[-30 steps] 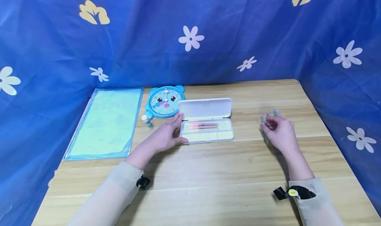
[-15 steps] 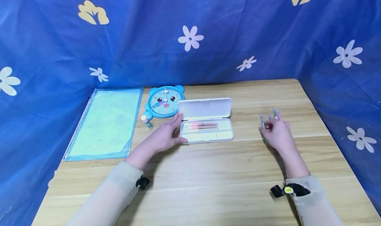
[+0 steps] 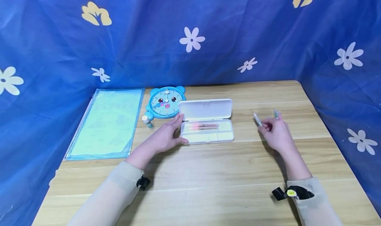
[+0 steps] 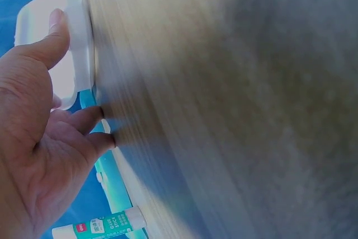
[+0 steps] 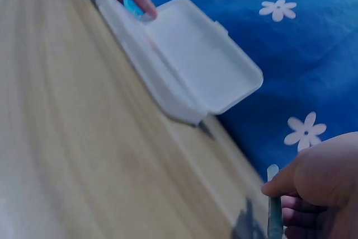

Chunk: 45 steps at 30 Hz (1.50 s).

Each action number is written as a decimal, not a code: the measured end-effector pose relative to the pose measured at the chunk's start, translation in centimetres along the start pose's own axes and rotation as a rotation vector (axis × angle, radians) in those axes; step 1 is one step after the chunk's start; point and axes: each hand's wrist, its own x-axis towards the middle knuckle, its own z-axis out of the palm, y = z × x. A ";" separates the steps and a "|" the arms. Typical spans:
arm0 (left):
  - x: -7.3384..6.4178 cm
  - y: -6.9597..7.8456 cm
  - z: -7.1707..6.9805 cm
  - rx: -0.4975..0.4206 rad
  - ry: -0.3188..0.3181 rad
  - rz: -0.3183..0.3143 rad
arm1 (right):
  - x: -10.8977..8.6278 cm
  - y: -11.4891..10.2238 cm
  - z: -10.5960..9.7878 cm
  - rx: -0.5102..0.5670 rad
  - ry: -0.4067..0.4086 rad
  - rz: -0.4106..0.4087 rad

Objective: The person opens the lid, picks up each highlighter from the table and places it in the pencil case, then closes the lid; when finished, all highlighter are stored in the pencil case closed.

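Note:
A white pencil case (image 3: 205,137) lies with its lid raised, pinkish pens (image 3: 205,126) in its tray. My left hand (image 3: 165,136) holds the case's left end, thumb at the front edge and a finger by the hinge. In the left wrist view, two other fingertips of that hand (image 4: 53,138) reach down to the table. To the right, my right hand (image 3: 278,135) pinches a slim greenish pen (image 3: 257,119) between thumb and fingers, its upper end tilted left. Just past the knuckles another pen (image 3: 277,114) shows, partly hidden by the hand.
Behind the case's left corner lies a blue toy clock (image 3: 166,111) with a face. A glue stick (image 3: 147,121) stands beside it. A blue mesh document pouch (image 3: 104,123) covers the table's left side. A blue flowered cloth (image 3: 148,37) hangs along the back.
My right hand has drawn one pen out of the group, and the pen now leans left. The left hand and the pencil case have stayed in place.

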 end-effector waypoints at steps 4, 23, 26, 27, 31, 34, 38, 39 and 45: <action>-0.1 -0.1 0.0 -0.001 0.001 -0.005 | 0.3 -1.1 -0.4 0.015 0.007 -0.057; -0.4 -0.4 -0.2 -0.010 0.008 -0.008 | 3.1 -8.5 0.9 0.084 -0.113 -0.296; -0.4 -0.4 -0.2 -0.013 0.009 -0.011 | 3.7 -9.9 2.0 0.085 -0.156 -0.335; -0.4 -0.4 -0.2 -0.015 0.007 -0.012 | 3.9 -10.3 2.4 0.082 -0.172 -0.353; -0.6 -0.4 -0.2 -0.021 0.003 -0.017 | 4.4 -11.6 4.4 0.040 -0.226 -0.410; -0.7 -0.3 -0.1 -0.021 0.004 -0.018 | 4.8 -12.4 5.9 0.008 -0.253 -0.444; -0.7 -0.2 -0.1 -0.015 0.005 -0.008 | 5.2 -12.9 7.7 -0.020 -0.263 -0.486; -0.7 -0.2 -0.1 -0.014 0.005 -0.005 | 5.3 -13.0 8.1 -0.023 -0.266 -0.492; -0.6 0.0 -0.2 -0.010 0.001 0.006 | 5.4 -13.6 9.9 -0.071 -0.309 -0.507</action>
